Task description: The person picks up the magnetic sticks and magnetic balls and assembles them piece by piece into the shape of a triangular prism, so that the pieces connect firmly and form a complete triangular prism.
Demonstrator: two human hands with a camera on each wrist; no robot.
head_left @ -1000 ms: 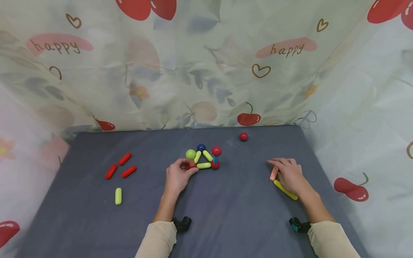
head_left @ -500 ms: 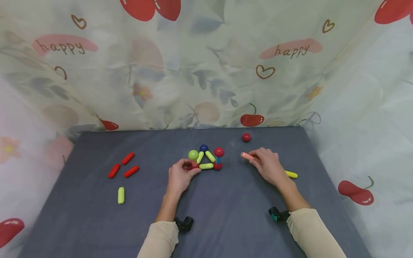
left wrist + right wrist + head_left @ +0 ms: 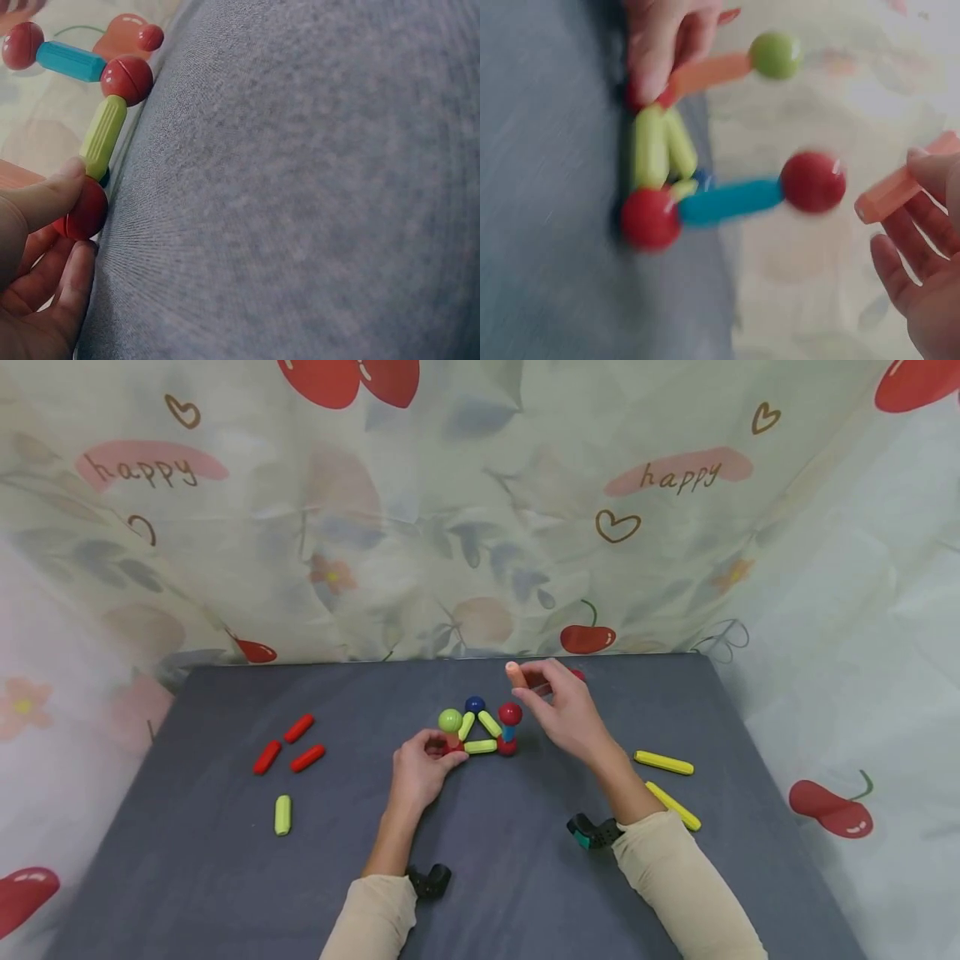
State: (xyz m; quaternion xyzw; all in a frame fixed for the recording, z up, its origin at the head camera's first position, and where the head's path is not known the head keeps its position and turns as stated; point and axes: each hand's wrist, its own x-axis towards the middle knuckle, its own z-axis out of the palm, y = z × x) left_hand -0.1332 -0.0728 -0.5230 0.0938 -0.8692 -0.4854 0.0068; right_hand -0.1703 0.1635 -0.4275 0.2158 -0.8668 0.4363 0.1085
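Observation:
A triangle of light-green magnetic rods lies on the table, with balls at its corners. My left hand pinches the red ball at its near left corner. From that ball an orange rod stands up, topped by a green ball. On the right corner's red ball stands a blue rod, with another red ball on top. A dark blue ball forms the far corner. Raised beyond the right post, my right hand pinches a loose orange rod, apart from the structure.
Several loose rods lie to the left: three red rods and a light-green rod. Two yellow rods lie at the right. A loose red ball is partly hidden behind my right hand. A patterned cloth hangs behind the table.
My right hand has picked up the orange rod at the right, then carried it left and away from me to above the triangle's far right side. My left hand keeps its place.

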